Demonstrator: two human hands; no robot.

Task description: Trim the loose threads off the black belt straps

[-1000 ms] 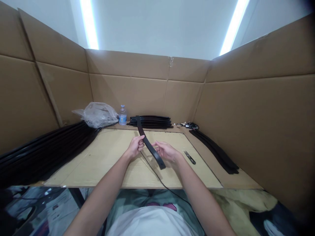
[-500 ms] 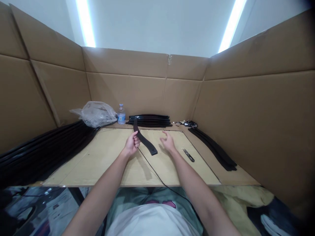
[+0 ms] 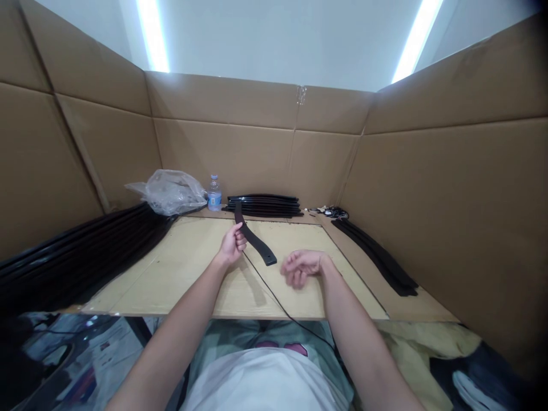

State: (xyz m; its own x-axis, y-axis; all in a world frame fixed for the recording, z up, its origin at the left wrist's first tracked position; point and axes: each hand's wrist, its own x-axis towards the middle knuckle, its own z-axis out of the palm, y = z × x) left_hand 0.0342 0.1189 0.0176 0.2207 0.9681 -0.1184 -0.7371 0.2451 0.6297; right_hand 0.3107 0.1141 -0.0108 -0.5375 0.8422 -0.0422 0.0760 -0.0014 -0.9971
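Gripping a black strap point(image 3: 253, 240) near the middle of the frame, the left hand point(image 3: 233, 244) has its fingers closed round the strap's upper part, so that one short end sticks up toward the back wall and the longer end slopes down to the right, its tip hanging just above the table point(image 3: 188, 268). The right hand point(image 3: 302, 267) is to the lower right of that tip, near it but apart from it, palm down with the fingers loosely curled and holding nothing; it hovers close over the table's surface, and whether it touches the wood cannot be told. A thin black cord point(image 3: 274, 297) runs from under the strap down across the table to its near edge at the bottom centre.

At the back centre lies a flat stack of black strips point(image 3: 263, 205), with a small water bottle point(image 3: 214, 194) just to its left and a crumpled clear plastic bag point(image 3: 169, 191) further left. A long pile of black strips point(image 3: 81, 251) runs along the left side of the frame, and a narrower bundle of strips point(image 3: 377, 257) lies along the right side. Brown cardboard walls point(image 3: 449, 200) close in the table on three sides.
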